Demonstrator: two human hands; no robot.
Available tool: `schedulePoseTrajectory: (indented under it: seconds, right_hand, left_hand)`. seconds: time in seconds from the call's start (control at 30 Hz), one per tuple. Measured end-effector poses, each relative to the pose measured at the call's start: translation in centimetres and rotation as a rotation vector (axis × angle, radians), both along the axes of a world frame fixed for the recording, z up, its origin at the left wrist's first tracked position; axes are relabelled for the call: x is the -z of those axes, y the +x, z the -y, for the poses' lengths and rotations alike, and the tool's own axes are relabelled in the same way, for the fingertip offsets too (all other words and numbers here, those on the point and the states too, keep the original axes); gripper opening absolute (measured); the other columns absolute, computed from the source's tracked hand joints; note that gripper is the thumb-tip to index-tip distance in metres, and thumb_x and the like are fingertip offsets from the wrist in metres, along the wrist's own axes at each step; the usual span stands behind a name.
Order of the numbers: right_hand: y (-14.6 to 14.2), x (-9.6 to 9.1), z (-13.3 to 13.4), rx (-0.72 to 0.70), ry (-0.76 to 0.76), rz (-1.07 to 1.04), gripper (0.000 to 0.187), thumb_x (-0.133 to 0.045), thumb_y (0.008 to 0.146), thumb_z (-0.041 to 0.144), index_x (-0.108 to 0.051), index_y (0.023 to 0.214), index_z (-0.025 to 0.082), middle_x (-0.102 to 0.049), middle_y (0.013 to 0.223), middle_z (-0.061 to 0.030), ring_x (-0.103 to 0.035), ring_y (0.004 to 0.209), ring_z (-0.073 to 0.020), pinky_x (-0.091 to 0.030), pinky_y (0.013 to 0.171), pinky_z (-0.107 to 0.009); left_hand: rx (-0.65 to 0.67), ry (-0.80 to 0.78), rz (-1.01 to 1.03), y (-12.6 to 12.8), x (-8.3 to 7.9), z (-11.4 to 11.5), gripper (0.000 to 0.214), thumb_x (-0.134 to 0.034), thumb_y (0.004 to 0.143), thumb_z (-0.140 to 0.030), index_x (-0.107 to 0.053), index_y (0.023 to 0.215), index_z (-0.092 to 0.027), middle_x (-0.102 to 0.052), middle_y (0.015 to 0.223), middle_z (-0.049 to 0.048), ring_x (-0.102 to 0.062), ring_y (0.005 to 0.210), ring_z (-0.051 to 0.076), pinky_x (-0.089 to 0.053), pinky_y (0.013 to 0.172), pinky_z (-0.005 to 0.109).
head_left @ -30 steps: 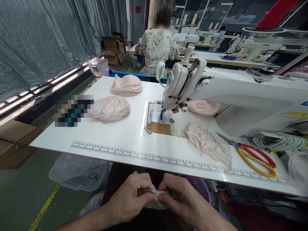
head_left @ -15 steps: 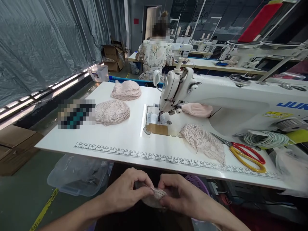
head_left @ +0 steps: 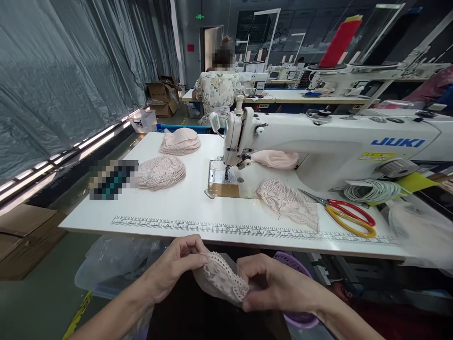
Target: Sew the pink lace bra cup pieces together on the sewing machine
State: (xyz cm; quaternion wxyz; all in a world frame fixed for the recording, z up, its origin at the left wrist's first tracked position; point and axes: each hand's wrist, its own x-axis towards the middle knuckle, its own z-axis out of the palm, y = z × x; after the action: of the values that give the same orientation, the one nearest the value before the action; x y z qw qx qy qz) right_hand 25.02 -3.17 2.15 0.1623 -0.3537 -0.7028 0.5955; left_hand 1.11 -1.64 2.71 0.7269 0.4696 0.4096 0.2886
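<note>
A pale pink lace piece (head_left: 222, 278) with a scalloped, holed edge is stretched between my two hands, below the table's front edge. My left hand (head_left: 177, 269) pinches its upper left end between thumb and fingers. At the lower right end, my right hand (head_left: 271, 285) grips it with thumb and curled fingers. A single lace piece (head_left: 288, 203) lies on the table to the right of the needle plate. The white sewing machine (head_left: 283, 132) stands beyond my hands, with its presser foot (head_left: 227, 174) over the plate.
Two stacks of lace pieces, a front stack (head_left: 161, 172) and a back stack (head_left: 180, 140), lie on the left of the table. Red-and-yellow scissors (head_left: 348, 215) lie at the right, near a cord coil (head_left: 371, 191). A printed ruler (head_left: 198, 228) runs along the edge. Another person (head_left: 220, 89) sits ahead.
My hands have moved apart, and the lace piece, bunched up before, is now spread out between them. The head view has shifted a little to the right.
</note>
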Motion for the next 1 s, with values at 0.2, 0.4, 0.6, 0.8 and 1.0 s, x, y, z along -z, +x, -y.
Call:
schedulePoseTrajectory:
  seconds: [0.2, 0.4, 0.6, 0.8, 1.0]
  right_hand:
    - [1.0, 0.6, 0.9, 0.011, -0.107, -0.166, 0.024, -0.073, 0.076, 0.039, -0.067, 0.071, 0.015, -0.061, 0.075, 0.0002, -0.057, 0.072, -0.0139, -0.044, 0.069, -0.025]
    - [0.5, 1.4, 1.9, 0.130, -0.161, -0.248, 0.028, -0.059, 0.088, 0.042, -0.068, 0.087, 0.016, -0.066, 0.076, -0.0026, -0.060, 0.073, -0.0157, -0.047, 0.070, -0.028]
    - [0.0, 1.7, 1.9, 0.238, -0.062, -0.287, 0.032, -0.058, 0.087, 0.046, -0.060, 0.078, 0.015, -0.059, 0.072, -0.0007, -0.053, 0.068, -0.0131, -0.043, 0.065, -0.025]
    - [0.2, 2.0, 1.6, 0.198, -0.207, -0.418, 0.034, -0.059, 0.086, 0.049, -0.058, 0.089, 0.015, -0.063, 0.071, -0.0019, -0.057, 0.065, -0.0127, -0.044, 0.065, -0.026]
    - [-0.2, 2.1, 0.8, 0.248, -0.187, -0.326, 0.027, -0.074, 0.073, 0.039, -0.065, 0.082, 0.015, -0.059, 0.069, 0.0012, -0.053, 0.065, -0.0128, -0.041, 0.063, -0.025]
  left_hand:
    - [-0.015, -0.014, 0.059, -0.5, 1.0, -0.3, 0.028, -0.073, 0.073, -0.035, -0.053, 0.070, -0.015, -0.057, 0.067, 0.0001, -0.048, 0.066, 0.012, -0.034, 0.064, 0.023]
    - [0.041, 0.023, 0.048, -0.2, 0.5, -0.7, 0.031, -0.074, 0.075, -0.037, -0.053, 0.070, -0.015, -0.055, 0.064, -0.0014, -0.046, 0.061, 0.010, -0.034, 0.060, 0.021]
    - [0.098, 0.054, 0.002, -0.1, 0.5, -1.0, 0.031, -0.073, 0.076, -0.038, -0.053, 0.071, -0.015, -0.049, 0.061, -0.0027, -0.041, 0.058, 0.009, -0.031, 0.057, 0.021]
    - [0.103, 0.084, -0.117, 0.1, 0.3, -1.5, 0.033, -0.069, 0.078, -0.043, -0.052, 0.071, -0.015, -0.052, 0.064, -0.0007, -0.046, 0.060, 0.011, -0.033, 0.059, 0.023]
    - [0.117, 0.121, -0.106, 0.8, -0.1, -1.9, 0.029, -0.067, 0.082, -0.040, -0.052, 0.074, -0.015, -0.052, 0.063, -0.0021, -0.045, 0.059, 0.010, -0.034, 0.059, 0.022]
